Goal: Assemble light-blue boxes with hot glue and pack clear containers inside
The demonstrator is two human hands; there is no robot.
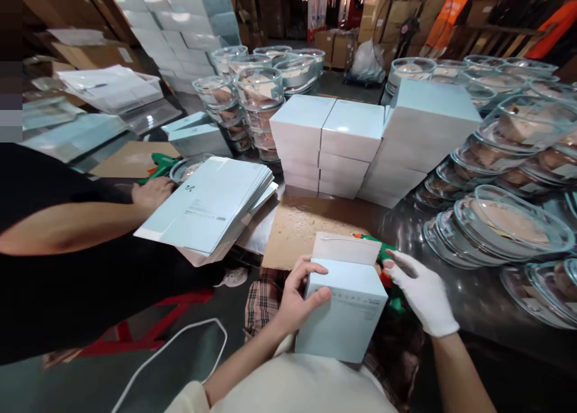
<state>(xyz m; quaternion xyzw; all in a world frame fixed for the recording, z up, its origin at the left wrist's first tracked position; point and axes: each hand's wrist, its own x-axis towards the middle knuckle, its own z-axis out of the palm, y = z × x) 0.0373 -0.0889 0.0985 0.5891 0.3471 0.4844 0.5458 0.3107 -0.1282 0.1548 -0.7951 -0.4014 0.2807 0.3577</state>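
Observation:
My left hand (297,299) grips the left side of a pale blue cardboard box (345,314) held over my lap, its top flap standing open. My right hand (421,293), in a white glove, rests at the box's upper right corner, fingers spread, on or just over a green glue gun (383,253) lying on the table edge. Whether it holds the gun is unclear. A brown cardboard sheet (306,220) lies on the table just beyond the box.
Stacks of finished pale boxes (351,142) stand ahead. Glass bowls and lids (505,220) crowd the right, more stacked bowls (259,94) sit behind. A co-worker's arm (81,226) at left reaches past a pile of flat box blanks (211,205). A white cable (180,341) lies on the floor.

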